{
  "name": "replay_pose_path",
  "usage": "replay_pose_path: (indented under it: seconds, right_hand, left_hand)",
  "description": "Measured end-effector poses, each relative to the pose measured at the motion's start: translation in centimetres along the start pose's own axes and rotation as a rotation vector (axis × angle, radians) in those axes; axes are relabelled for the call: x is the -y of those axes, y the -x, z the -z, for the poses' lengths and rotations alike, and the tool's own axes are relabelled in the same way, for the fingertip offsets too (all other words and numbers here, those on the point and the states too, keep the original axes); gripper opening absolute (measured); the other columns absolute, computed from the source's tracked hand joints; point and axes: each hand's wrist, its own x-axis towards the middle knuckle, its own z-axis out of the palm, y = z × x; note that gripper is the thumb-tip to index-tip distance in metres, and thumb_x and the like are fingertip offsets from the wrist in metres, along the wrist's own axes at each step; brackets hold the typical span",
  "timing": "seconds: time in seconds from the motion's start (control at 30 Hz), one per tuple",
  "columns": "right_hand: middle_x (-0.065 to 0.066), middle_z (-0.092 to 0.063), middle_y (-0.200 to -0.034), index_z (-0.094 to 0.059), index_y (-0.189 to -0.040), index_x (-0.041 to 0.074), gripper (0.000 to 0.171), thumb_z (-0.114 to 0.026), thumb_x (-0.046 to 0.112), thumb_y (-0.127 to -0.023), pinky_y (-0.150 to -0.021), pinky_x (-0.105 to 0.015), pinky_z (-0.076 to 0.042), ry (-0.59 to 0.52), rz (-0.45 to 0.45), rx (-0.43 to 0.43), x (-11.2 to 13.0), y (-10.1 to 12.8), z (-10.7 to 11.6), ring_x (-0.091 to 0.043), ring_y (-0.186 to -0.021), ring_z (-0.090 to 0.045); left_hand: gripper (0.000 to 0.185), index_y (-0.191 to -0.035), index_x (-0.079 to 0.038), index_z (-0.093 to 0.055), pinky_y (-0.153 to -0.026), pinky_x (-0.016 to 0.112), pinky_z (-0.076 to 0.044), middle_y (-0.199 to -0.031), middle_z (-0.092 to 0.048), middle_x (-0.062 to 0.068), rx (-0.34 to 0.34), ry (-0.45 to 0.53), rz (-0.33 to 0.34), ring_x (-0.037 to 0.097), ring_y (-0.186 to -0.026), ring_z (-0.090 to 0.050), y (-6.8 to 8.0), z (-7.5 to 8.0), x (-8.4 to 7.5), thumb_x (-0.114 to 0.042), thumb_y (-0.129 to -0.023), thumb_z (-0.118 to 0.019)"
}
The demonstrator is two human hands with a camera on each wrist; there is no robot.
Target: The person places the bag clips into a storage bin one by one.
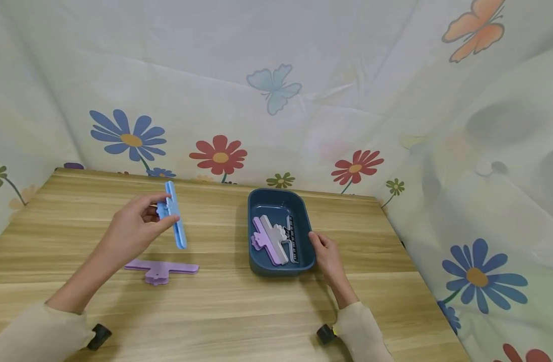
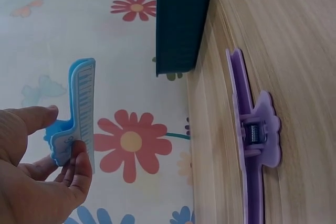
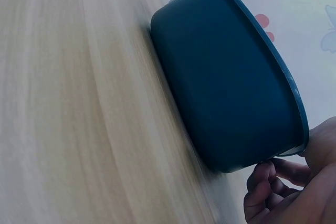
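Observation:
My left hand holds a long light-blue clip above the wooden table, thumb and fingers pinching its handle. A purple clip lies flat on the table just below that hand, also visible in the left wrist view. My right hand grips the right rim of a dark blue tray; its fingers curl under the rim. Inside the tray lie a purple clip, a grey clip and a black-and-white patterned clip.
A flower-and-butterfly printed cloth closes off the back and both sides of the table. The table's right edge runs close to the tray.

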Motion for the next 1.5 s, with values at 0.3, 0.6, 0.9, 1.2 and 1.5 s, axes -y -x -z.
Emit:
replay_pose_path:
  seconds: [0.3,0.6,0.9,1.2,1.5]
  right_hand:
    - [-0.020,-0.070,-0.125,-0.071,-0.127,-0.003,0.038,-0.056,0.028,-0.108,-0.105,-0.051,-0.047,0.010,-0.004,-0.010,0.1,0.0,0.0,-0.033,-0.116,-0.062]
    - [-0.020,-0.069,-0.125,-0.070,-0.128,-0.002,0.039,-0.056,0.028,-0.109,-0.105,-0.051,-0.047,0.016,-0.014,-0.009,0.2,0.0,0.0,-0.033,-0.117,-0.062]
    - [-0.020,-0.069,-0.127,-0.070,-0.129,-0.002,0.040,-0.056,0.029,-0.109,-0.106,-0.051,-0.046,0.007,-0.016,-0.009,0.1,0.0,0.1,-0.032,-0.118,-0.062]
    - [-0.020,-0.068,-0.129,-0.069,-0.129,-0.003,0.042,-0.054,0.031,-0.109,-0.108,-0.052,-0.045,0.024,-0.007,-0.008,-0.1,-0.1,-0.1,-0.033,-0.121,-0.060]
    - [-0.021,-0.068,-0.128,-0.070,-0.128,-0.004,0.043,-0.054,0.032,-0.109,-0.107,-0.051,-0.045,0.021,0.013,-0.014,-0.1,-0.1,-0.1,-0.032,-0.119,-0.061]
  left_hand:
    - [0.061,-0.144,0.005,-0.054,-0.073,0.008,-0.048,-0.124,-0.058,0.023,0.038,0.022,0.006,0.033,-0.099,-0.065,-0.3,-1.1,-0.8,-0.025,-0.096,-0.076]
    - [0.061,-0.145,0.005,-0.053,-0.074,0.012,-0.051,-0.122,-0.059,0.021,0.074,0.058,0.004,0.032,-0.100,-0.065,-0.7,-2.3,-1.8,-0.024,-0.096,-0.077]
    - [0.059,-0.144,0.005,-0.053,-0.074,0.016,-0.053,-0.119,-0.058,0.019,0.104,0.085,0.005,0.031,-0.099,-0.065,-1.2,-3.7,-2.9,-0.019,-0.096,-0.076]
    - [0.059,-0.143,0.005,-0.055,-0.081,0.028,-0.057,-0.117,-0.061,0.018,0.123,0.095,-0.019,0.030,-0.100,-0.065,-1.8,-5.4,-4.2,-0.021,-0.095,-0.078]
    - [0.056,-0.141,0.004,-0.057,-0.083,0.037,-0.058,-0.115,-0.060,0.017,0.139,0.118,-0.035,0.029,-0.098,-0.064,-2.8,-7.7,-5.4,-0.017,-0.093,-0.079]
